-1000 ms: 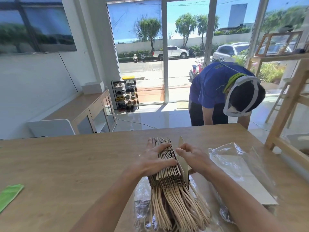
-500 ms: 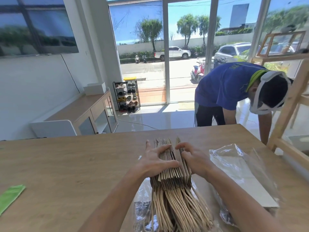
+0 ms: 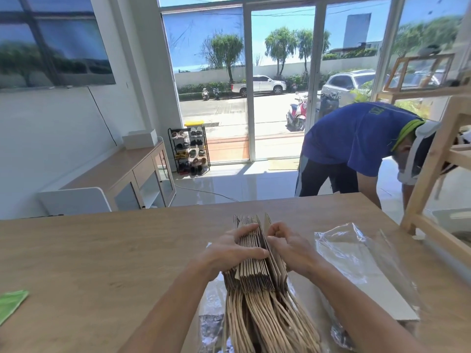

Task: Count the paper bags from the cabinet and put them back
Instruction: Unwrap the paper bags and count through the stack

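A thick stack of brown paper bags (image 3: 254, 271) stands on edge on the wooden table (image 3: 102, 250), twisted paper handles fanning toward me. My left hand (image 3: 234, 250) grips the stack from the left, thumb across its top edges. My right hand (image 3: 288, 248) is at the right side, fingers curled and pinching the outermost bags, which lean apart from the rest. The stack rests on clear plastic wrap (image 3: 211, 314).
A crumpled clear plastic bag (image 3: 356, 261) over a white sheet lies right of the stack. A green cloth (image 3: 11, 301) sits at the left edge. A person in a blue shirt (image 3: 356, 143) bends beyond the table. A wooden shelf frame (image 3: 433, 174) stands at right, a low cabinet (image 3: 132, 179) at left.
My right hand has curled its fingers and pulled a couple of bags away from the stack's right side. The person beyond the table has moved right and bent lower.
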Available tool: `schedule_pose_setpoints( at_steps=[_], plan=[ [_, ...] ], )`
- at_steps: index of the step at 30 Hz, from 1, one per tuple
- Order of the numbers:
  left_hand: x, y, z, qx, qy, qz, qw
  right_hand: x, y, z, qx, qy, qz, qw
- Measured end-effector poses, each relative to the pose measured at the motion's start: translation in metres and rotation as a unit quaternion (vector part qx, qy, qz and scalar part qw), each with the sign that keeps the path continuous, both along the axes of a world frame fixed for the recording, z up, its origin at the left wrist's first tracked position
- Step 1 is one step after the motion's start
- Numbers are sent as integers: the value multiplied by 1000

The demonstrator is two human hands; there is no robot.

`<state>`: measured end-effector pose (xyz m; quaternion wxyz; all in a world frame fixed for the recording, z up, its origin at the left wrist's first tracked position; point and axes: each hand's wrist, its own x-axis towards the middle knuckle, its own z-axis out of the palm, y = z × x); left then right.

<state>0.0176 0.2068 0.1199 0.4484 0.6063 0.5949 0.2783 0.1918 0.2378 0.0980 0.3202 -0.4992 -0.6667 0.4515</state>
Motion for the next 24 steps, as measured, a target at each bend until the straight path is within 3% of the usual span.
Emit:
schedule_pose_setpoints(
  at_steps=[24],
  plan=[
    [0, 3, 3, -16, 19, -27, 999, 6, 2, 4, 9, -35, -8, 999]
  ],
)
